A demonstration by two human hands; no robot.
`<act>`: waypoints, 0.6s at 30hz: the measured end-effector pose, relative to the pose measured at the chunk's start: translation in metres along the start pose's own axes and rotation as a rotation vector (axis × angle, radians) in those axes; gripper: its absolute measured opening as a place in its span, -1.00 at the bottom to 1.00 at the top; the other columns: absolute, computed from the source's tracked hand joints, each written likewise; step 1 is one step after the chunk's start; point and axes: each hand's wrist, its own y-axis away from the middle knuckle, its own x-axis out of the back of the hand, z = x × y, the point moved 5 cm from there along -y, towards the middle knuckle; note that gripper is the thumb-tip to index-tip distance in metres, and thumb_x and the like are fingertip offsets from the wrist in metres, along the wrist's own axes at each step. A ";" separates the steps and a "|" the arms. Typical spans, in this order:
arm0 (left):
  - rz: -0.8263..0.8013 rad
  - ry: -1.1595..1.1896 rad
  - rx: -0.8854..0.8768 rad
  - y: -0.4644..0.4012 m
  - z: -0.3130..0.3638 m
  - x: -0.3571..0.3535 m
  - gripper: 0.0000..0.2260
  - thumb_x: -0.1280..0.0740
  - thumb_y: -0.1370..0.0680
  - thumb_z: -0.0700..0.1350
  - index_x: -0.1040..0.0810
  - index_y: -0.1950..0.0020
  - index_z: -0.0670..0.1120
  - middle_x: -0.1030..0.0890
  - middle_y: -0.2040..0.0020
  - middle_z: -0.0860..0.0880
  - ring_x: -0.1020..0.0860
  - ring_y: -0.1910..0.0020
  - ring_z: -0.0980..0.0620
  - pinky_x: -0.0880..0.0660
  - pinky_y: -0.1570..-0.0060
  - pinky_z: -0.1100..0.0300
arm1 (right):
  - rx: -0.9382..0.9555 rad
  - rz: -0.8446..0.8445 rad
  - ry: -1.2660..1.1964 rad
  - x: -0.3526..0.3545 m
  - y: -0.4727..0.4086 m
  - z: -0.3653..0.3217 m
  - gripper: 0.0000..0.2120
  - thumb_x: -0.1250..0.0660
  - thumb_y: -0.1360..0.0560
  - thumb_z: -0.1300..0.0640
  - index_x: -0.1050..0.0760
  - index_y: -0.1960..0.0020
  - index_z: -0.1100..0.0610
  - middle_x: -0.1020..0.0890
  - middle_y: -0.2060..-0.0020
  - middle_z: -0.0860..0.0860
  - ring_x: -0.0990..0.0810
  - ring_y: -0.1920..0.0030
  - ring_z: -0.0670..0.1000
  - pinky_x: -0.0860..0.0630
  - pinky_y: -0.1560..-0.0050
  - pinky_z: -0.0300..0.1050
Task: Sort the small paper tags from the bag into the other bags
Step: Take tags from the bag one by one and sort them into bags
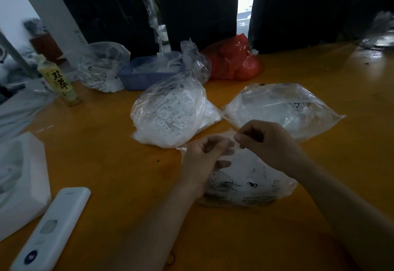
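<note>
Sorting under way: your left hand [202, 157] and right hand [262, 140] pinch one small clear sleeve [231, 140], contents unclear, over the near source bag [249, 181], tags inside; the full tag bag [170, 115] and flatter clear bag [283, 108] wait beyond.

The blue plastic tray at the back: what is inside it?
The blue plastic tray holds crumpled clear plastic and something white; what exactly is unclear. The full clear bag of paper tags in front covers its near right corner.

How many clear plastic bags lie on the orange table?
4, maybe more: one under the hands, one centre, one right, one back left by the bottle. Crumpled plastic near the blue tray is unclear.
</note>
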 end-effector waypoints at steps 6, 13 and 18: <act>-0.020 0.038 0.009 -0.002 -0.003 0.002 -0.92 -0.55 -0.51 -0.19 -0.71 0.03 -0.06 -0.75 0.04 -0.11 -0.73 0.02 -0.06 -0.63 0.12 0.18 | -0.100 0.107 -0.051 0.002 -0.001 0.006 -0.79 -0.32 -0.61 -0.11 -0.57 0.16 -0.08 -0.66 0.30 -0.16 -0.47 0.44 0.03 -0.41 0.43 -0.19; 0.031 0.322 0.034 -0.009 -0.001 0.007 -0.90 -0.42 -0.53 -0.25 -0.68 0.09 -0.07 -0.73 -0.02 -0.13 -0.71 -0.03 -0.03 -0.65 0.03 0.12 | -0.023 -0.109 0.101 -0.005 -0.001 0.002 -0.84 -0.34 -0.61 -0.07 -0.55 0.15 -0.13 -0.59 0.37 -0.27 -0.50 0.41 -0.26 -0.38 0.40 -0.44; -0.028 0.375 0.036 -0.007 0.001 0.006 -0.73 -0.30 -0.62 -0.30 -0.63 0.21 -0.05 -0.71 0.14 -0.12 -0.71 0.08 -0.03 -0.67 0.09 0.10 | 0.000 -0.387 0.476 -0.014 0.002 0.013 -0.60 -0.44 -0.47 -0.24 -0.53 -0.27 -0.21 -0.48 -0.06 -0.21 -0.47 0.10 -0.24 -0.37 0.12 -0.34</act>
